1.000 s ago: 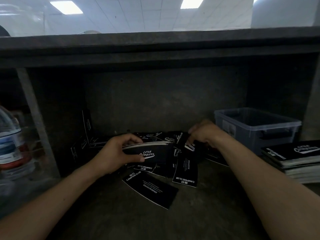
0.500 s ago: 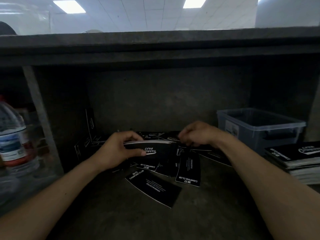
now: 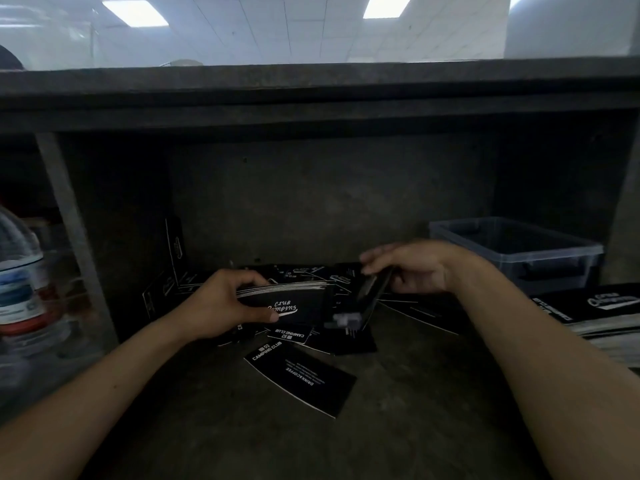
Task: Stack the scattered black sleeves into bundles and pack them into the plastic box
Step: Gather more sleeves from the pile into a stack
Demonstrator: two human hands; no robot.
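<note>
Higher than 0.5 s ago, right hand (image 3: 415, 268) pinches one sleeve (image 3: 371, 296), tilted, just beside the bundle (image 3: 291, 304) clamped in left hand (image 3: 221, 306). Blur hides pinch depth, prob. shallow: sleeve may slip or snag bundle's fanned edges. Well apart at right: plastic box (image 3: 540, 268).

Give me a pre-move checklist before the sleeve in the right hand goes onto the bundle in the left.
1. Left hand grips the bundle firmly, thumb across its face: ok.
2. Right hand pinches a sleeve, lifted off the pile: ok.
3. Only one sleeve is pinched: cannot tell, it is blurred.
4. Sleeve faces the same way as the bundle: cannot tell.
5. Plastic box has no lid on, ready for packing: ok.
6. Pile fully gathered: not ok, loose sleeves lie scattered under and in front of both hands.
</note>
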